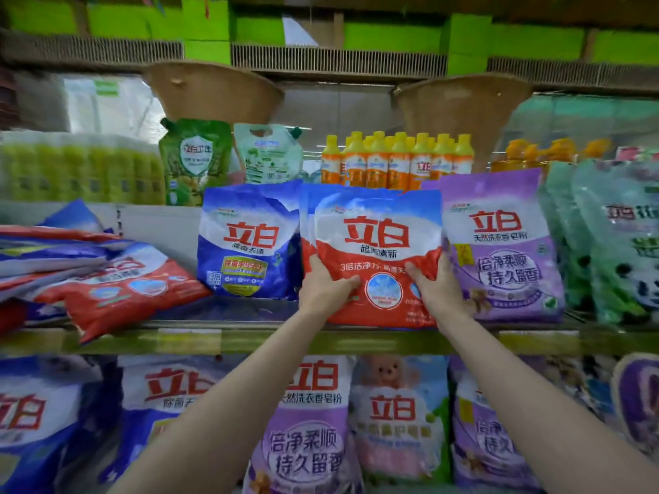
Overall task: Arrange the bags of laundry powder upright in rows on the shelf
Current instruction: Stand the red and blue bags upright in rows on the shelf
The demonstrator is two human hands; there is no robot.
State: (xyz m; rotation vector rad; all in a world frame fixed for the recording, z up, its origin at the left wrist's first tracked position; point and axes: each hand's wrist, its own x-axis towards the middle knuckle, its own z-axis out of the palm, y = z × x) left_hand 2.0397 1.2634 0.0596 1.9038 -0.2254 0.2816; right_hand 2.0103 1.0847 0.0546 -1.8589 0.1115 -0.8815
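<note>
Stocked shelf (shop aisle) — bags upright.

Shop shelving under green-fronted cardboard boxes, two brown baskets hung between.

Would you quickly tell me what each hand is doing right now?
Left hand: grips the red bag.
Right hand: grips the same bag.

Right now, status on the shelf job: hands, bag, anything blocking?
Left hand and right hand both grip the red bag, upright at the shelf edge. Blue bag and purple bag flank it. Pile of flat bags lies left, unsorted.
</note>
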